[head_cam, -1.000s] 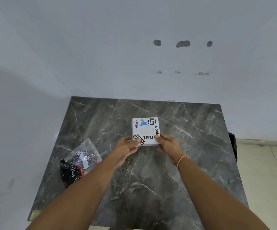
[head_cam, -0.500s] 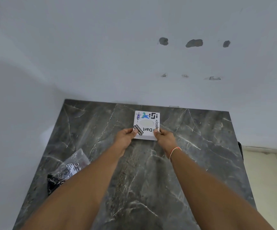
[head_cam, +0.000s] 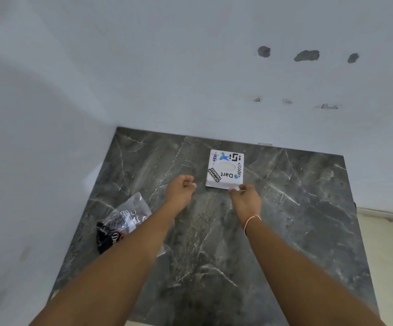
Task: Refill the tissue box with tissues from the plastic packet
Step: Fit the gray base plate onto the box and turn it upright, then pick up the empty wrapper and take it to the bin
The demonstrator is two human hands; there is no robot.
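Head view, left to right: plastic packet point(head_cam: 126, 218) lay at the marble table's point(head_cam: 285, 231) left edge, left hand point(head_cam: 182, 190) loosely curled, empty, beside but off the sticker-covered tissue box point(head_cam: 225, 169) near the back wall, right hand point(head_cam: 245, 199) fingertips touching the box's near right corner, grip unclear.

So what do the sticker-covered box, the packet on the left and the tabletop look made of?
Tissue box: white and matte with crisp flat faces, probably card or thin plastic; I can't tell which.
Packet: thin clear plastic film, crinkled and glinting, with black printing.
Tabletop: dark grey with white veins, looks like polished marble or a marble-look laminate.
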